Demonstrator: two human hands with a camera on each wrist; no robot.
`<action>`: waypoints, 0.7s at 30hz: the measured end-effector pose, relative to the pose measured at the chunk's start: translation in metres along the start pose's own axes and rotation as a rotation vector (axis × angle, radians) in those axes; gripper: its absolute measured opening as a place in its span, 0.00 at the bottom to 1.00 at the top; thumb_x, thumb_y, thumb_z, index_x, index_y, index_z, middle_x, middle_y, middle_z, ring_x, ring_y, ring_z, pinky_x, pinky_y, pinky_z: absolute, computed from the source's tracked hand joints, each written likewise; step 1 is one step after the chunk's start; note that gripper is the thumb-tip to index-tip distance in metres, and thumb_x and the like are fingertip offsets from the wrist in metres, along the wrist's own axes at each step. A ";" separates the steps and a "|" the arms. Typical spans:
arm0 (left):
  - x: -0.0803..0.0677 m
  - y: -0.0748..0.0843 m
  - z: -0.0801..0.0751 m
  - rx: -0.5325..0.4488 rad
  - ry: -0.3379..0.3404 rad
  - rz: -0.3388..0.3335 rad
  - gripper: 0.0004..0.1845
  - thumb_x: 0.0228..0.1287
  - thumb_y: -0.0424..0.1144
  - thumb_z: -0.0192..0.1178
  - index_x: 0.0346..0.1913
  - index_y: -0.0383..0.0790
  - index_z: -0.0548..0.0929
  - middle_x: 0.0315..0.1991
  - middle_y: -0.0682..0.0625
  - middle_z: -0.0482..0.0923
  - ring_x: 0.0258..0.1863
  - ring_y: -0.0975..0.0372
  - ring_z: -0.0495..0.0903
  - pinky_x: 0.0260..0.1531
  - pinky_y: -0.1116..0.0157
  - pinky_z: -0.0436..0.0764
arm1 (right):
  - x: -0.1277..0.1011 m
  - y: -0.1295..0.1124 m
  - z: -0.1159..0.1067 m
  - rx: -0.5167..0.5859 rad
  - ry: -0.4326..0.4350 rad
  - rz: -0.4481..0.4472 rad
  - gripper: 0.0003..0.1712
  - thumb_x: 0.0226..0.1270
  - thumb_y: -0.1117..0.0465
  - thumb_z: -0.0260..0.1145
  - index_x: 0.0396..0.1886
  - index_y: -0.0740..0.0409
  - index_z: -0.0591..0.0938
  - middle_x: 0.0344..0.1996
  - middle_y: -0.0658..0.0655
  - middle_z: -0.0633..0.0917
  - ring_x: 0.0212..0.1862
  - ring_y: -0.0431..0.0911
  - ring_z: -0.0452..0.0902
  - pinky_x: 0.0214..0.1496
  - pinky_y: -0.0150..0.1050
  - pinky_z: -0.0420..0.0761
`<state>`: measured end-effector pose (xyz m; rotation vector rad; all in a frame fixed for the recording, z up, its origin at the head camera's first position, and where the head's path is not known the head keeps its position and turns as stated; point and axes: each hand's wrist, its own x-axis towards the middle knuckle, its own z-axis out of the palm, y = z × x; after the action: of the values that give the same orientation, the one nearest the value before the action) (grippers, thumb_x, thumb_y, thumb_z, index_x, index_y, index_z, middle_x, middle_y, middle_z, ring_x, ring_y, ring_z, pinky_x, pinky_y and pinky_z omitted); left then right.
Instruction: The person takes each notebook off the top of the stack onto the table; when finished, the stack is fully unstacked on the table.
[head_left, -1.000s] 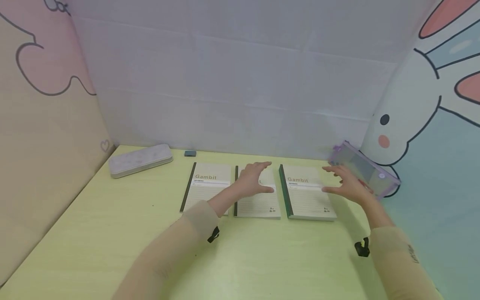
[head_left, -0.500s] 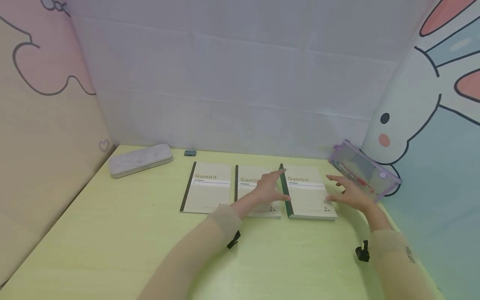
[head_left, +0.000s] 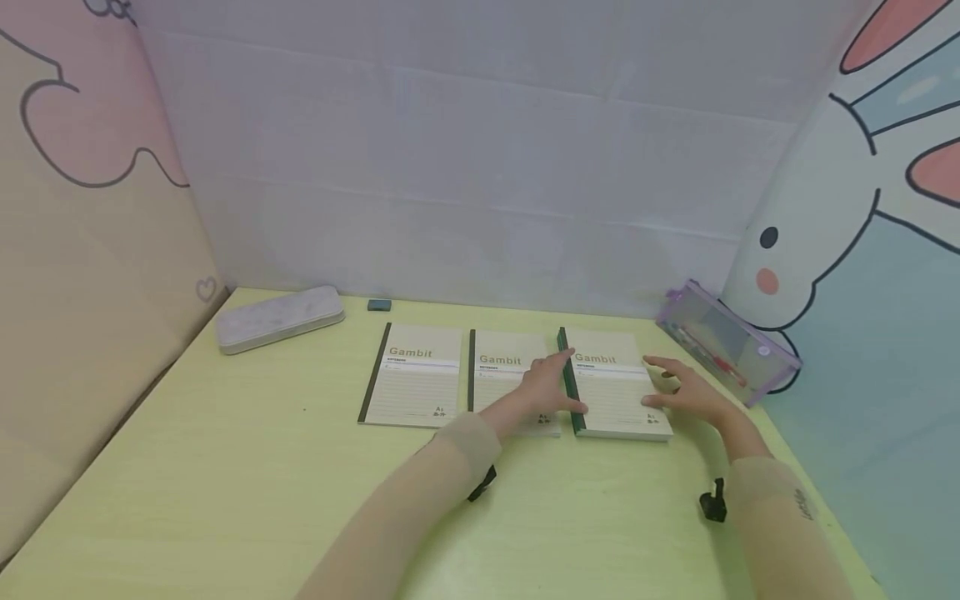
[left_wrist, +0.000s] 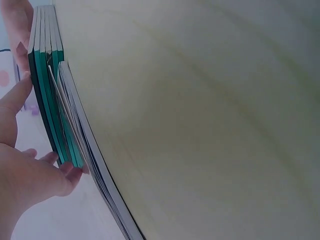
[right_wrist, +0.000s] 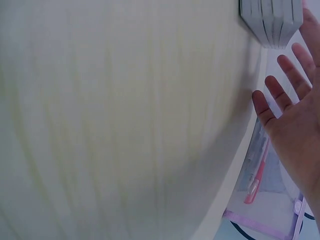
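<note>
A stack of several Gambit notebooks (head_left: 611,387) lies at the right end of a row, its green spines (left_wrist: 44,105) facing left. My left hand (head_left: 543,387) is at this spine side, thumb and fingers spread, with fingertips touching the stack in the left wrist view. At the opposite edge is my right hand (head_left: 690,393), its thumb close to the stack and its fingers extended. In the right wrist view, those fingers (right_wrist: 277,92) are spread beside the stack's pale page edges (right_wrist: 272,25). The left forearm and hand partly cover the middle notebook (head_left: 498,343).
Another Gambit notebook (head_left: 412,387) lies at the row's left end. A pale pencil case (head_left: 281,318) and a small dark block (head_left: 379,305) are at the back left of the yellow table (head_left: 225,467). A clear purple-edged pouch (head_left: 727,342) leans against the right wall.
My left hand has moved right, from above the middle notebook to the stack's spine. My right hand has lowered beside the stack's right edge. The stack stays in place.
</note>
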<state>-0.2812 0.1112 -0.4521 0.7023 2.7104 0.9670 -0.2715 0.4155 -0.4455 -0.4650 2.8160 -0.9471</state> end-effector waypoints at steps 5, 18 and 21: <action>-0.002 0.002 -0.001 -0.010 -0.004 -0.023 0.56 0.47 0.57 0.71 0.75 0.48 0.50 0.71 0.49 0.58 0.68 0.50 0.59 0.64 0.52 0.65 | -0.001 -0.002 0.003 -0.005 0.000 -0.003 0.45 0.57 0.51 0.71 0.71 0.57 0.61 0.68 0.66 0.61 0.62 0.64 0.61 0.53 0.60 0.73; -0.003 0.004 -0.003 -0.024 -0.007 0.017 0.52 0.49 0.54 0.71 0.74 0.51 0.52 0.72 0.50 0.57 0.68 0.50 0.60 0.62 0.49 0.65 | -0.003 -0.007 0.002 -0.030 -0.006 0.024 0.40 0.59 0.50 0.69 0.69 0.57 0.65 0.66 0.68 0.65 0.59 0.65 0.67 0.53 0.61 0.72; -0.003 0.006 -0.003 -0.032 0.004 0.033 0.52 0.49 0.53 0.72 0.74 0.52 0.53 0.72 0.51 0.56 0.69 0.50 0.59 0.62 0.48 0.65 | -0.004 -0.008 0.001 -0.040 -0.008 0.027 0.40 0.59 0.50 0.69 0.68 0.56 0.66 0.65 0.68 0.65 0.59 0.65 0.67 0.53 0.61 0.72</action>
<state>-0.2773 0.1123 -0.4462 0.7417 2.6890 1.0177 -0.2656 0.4098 -0.4415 -0.4333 2.8315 -0.8836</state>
